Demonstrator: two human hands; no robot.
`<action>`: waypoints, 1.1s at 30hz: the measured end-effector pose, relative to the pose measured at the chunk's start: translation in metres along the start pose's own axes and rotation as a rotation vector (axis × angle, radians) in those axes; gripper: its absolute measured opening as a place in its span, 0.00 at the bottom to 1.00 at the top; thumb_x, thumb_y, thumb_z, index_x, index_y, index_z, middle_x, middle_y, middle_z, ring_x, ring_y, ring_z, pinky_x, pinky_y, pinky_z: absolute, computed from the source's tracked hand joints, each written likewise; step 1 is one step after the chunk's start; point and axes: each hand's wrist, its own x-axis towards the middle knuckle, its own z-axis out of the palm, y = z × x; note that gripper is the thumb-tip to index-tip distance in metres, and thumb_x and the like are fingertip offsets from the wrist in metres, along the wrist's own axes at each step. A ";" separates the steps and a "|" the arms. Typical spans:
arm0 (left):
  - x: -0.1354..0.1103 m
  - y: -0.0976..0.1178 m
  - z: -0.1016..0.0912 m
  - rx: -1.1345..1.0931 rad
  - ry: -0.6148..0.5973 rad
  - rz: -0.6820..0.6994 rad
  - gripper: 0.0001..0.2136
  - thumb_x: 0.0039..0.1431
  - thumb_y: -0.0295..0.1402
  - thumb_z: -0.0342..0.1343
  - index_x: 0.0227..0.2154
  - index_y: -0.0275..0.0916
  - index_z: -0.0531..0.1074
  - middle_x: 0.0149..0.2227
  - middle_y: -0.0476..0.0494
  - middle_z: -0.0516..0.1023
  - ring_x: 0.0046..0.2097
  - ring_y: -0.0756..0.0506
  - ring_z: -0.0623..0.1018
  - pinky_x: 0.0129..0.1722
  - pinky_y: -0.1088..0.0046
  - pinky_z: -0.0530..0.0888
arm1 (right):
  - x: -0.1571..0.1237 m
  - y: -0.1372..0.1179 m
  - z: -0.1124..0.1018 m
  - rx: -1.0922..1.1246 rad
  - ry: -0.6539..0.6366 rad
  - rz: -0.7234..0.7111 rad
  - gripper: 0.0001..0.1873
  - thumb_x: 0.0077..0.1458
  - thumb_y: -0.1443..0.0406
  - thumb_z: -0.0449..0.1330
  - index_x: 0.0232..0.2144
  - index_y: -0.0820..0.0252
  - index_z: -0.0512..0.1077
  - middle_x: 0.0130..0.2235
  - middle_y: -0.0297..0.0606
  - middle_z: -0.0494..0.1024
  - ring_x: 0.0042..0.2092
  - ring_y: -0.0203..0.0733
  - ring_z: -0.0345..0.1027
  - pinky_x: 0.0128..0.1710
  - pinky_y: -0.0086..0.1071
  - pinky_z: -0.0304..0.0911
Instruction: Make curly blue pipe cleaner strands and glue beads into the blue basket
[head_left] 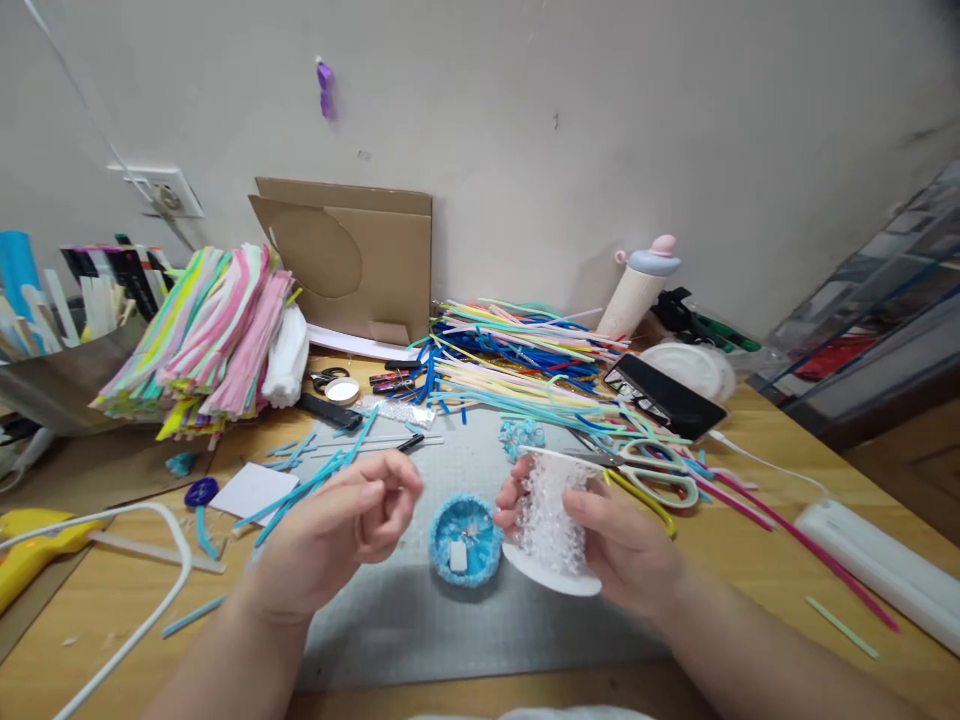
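Note:
My right hand (626,535) is wrapped round a white spool (553,520) wound with clear, glittering beaded string, held tilted above the mat. To the left, my left hand (349,525) hovers with its fingers curled in and the thumb against them. Whatever that hand pinches, if anything, is too small or hidden to make out. Between the two hands a round, fuzzy blue bowl-shaped piece (466,541) rests on the grey cutting mat (420,640). A small white block (457,556) lies inside it. Just behind the spool is a light-blue curly clump (521,436).
Scissors (656,472) and a phone (664,396) lie at the right. Loose pipe cleaners (525,350) heap along the wall, with bundled ones (217,340) at left. A yellow glue gun (45,540), its white cord, a power strip (885,570) and a bottle (637,290) edge the table.

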 end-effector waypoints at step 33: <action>0.009 -0.089 0.049 0.517 0.040 -0.490 0.08 0.50 0.37 0.57 0.25 0.38 0.66 0.18 0.54 0.71 0.12 0.57 0.60 0.10 0.82 0.53 | -0.055 0.018 -0.026 -0.280 0.458 0.168 0.20 0.47 0.57 0.69 0.40 0.60 0.72 0.36 0.41 0.80 0.35 0.42 0.75 0.34 0.34 0.68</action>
